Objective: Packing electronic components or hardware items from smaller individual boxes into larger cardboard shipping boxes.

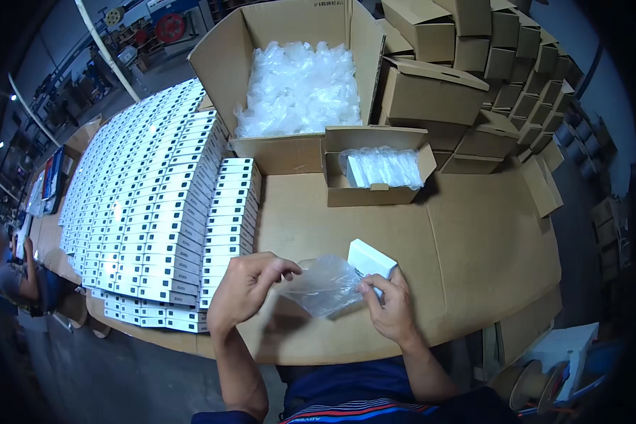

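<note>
Over the cardboard-covered table, my right hand [390,305] grips a small white box [369,260], its thumb pressing a clear plastic bag [324,286] against the near side. The bag hangs slack between both hands, apparently beside the box rather than around it. My left hand [251,284] is closed, with curled fingers pinching the bag's left edge. Beyond my hands stands an open brown carton [364,197], in which several white boxes wrapped in clear plastic lie in a row.
Stacked white boxes [141,205] with dark square marks cover the table's left side. A large open carton [283,154] full of clear bags stands at the back. Brown cartons [431,92] are piled at the back right. Another person [21,275] is at far left.
</note>
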The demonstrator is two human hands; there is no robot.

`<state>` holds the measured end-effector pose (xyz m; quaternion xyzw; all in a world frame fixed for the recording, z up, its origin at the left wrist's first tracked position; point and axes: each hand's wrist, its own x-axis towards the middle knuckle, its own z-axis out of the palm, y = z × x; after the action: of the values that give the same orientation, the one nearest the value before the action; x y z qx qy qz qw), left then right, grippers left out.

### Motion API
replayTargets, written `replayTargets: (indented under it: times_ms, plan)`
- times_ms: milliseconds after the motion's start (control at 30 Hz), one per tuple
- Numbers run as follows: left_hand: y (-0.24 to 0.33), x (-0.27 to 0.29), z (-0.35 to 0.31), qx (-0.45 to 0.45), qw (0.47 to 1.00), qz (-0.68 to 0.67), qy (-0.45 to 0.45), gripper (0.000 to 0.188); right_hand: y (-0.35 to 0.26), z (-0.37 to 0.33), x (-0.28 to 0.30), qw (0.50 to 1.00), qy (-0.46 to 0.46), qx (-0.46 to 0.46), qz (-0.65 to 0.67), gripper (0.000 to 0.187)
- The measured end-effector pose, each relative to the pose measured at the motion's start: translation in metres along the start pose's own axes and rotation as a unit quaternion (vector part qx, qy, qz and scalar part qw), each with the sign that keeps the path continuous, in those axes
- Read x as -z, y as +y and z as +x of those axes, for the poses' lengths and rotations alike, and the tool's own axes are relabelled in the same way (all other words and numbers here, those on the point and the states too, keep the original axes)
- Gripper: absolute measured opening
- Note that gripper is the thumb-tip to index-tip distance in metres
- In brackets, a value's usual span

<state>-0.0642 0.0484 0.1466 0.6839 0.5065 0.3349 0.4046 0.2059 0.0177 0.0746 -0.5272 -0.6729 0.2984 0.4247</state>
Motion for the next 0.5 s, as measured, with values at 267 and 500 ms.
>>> replayTargets:
  times_ms: [267,500]
  plan:
    - [0.010,-0.046,0.014,-0.049,0.993,0.089,0.060,0.027,-0.008,0.001,-0.008,0.998,-0.010,0.065,-0.015,0.011]
    - [0.005,-0.057,0.028,0.005,0.987,0.035,0.160,0.030,0.001,-0.004,-0.008,0.998,-0.059,0.035,-0.012,0.013]
